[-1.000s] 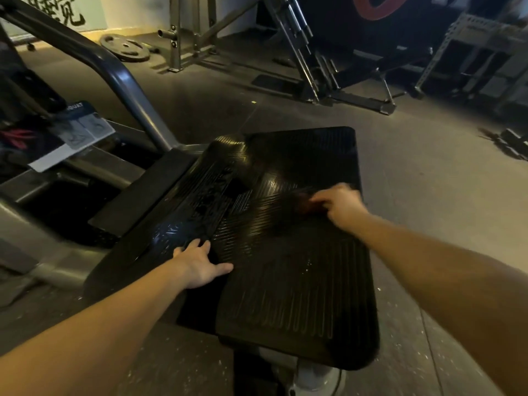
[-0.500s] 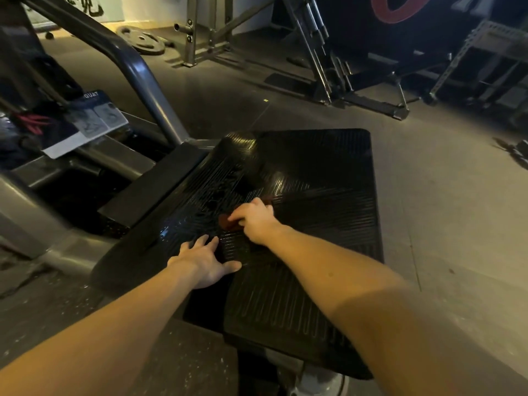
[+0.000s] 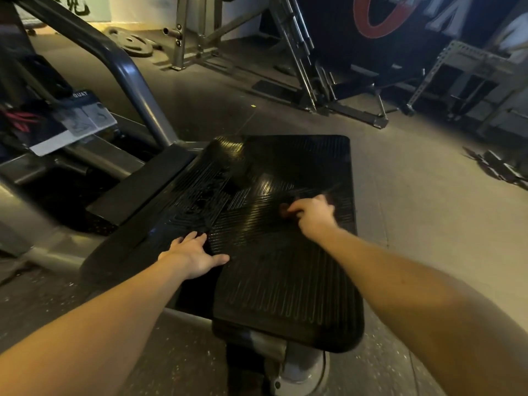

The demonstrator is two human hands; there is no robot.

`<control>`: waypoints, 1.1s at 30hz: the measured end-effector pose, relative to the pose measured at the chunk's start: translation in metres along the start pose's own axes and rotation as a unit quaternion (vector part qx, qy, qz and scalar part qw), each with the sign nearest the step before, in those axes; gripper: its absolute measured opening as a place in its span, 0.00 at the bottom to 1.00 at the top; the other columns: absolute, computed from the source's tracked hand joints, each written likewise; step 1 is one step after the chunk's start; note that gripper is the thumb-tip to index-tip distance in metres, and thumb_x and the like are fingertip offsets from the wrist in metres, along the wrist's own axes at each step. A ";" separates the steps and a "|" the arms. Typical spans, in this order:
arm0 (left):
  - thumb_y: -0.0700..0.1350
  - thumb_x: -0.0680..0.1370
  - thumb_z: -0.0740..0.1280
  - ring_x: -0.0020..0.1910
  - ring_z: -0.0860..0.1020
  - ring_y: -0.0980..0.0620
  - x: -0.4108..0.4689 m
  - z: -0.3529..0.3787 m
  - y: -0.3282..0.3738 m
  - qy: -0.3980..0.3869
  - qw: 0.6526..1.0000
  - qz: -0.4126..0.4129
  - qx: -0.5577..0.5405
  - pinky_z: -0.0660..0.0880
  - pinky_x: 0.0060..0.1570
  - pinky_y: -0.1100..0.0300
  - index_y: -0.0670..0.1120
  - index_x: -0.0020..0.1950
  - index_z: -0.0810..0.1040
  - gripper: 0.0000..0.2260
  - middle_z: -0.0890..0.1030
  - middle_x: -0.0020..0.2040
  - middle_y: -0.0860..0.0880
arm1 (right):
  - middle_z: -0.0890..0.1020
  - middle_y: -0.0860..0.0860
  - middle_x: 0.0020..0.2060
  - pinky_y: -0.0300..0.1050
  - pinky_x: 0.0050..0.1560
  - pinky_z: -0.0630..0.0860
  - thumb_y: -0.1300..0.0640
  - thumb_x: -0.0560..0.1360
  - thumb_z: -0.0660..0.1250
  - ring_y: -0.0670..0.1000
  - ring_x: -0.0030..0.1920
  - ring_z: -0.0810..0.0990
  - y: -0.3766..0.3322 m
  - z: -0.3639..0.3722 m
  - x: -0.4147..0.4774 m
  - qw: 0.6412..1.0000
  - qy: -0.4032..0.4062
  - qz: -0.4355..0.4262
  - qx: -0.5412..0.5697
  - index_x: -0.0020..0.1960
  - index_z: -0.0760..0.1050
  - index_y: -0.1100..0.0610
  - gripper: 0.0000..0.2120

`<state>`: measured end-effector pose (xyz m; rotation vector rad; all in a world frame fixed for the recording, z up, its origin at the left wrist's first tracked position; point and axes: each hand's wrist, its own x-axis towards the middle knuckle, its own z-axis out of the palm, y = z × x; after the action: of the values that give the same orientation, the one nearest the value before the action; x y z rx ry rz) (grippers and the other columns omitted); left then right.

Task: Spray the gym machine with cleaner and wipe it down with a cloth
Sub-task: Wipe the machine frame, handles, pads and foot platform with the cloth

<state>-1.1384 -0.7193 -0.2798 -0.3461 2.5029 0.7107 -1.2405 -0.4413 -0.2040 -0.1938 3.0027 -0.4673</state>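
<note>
- the right hand (image 3: 313, 214) has its fingers curled over a small reddish-brown cloth (image 3: 284, 208), which is bunched tight and mostly hidden under the knuckles. it sits on the ribbed black footplate (image 3: 285, 295) of the gym machine, in the far half, close to the right edge.
- the left hand (image 3: 197, 252) lies flat with fingers spread and holds nothing. it presses on the footplate toward its left side, in the near half.
- risk 1: a wad this small probably touches only a narrow band per pass, so grime in the grooves between the ribs could be skipped. wiping across the ribs could also snag the cloth or roll it out of the fingers.
- risk 2: the glossy patch (image 3: 200, 198) toward the far left corner looks wet. if that is cleaner, it may dry into streaks unless the cloth gets there.
- risk 3: the bracing palm sits just near of that sheen, and on slick rubber it could slide under leaning weight.
- risk 4: this close to the right edge, a fast stroke could carry the cloth off the footplate onto the floor.
- no spray bottle is in view, so i cannot tell whether more cleaner is at hand.
</note>
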 end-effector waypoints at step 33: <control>0.74 0.76 0.61 0.82 0.48 0.42 -0.047 0.025 -0.041 0.059 0.998 0.011 0.007 0.55 0.77 0.40 0.56 0.84 0.54 0.43 0.51 0.84 0.50 | 0.77 0.47 0.62 0.56 0.67 0.66 0.66 0.80 0.65 0.53 0.64 0.68 -0.086 0.068 -0.060 0.970 -0.130 -0.201 -0.051 0.58 0.82 0.47 0.17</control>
<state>-1.0741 -0.7346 -0.2902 -0.3653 2.6248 0.7009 -1.1642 -0.5347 -0.2374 -0.8149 2.7259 -0.2892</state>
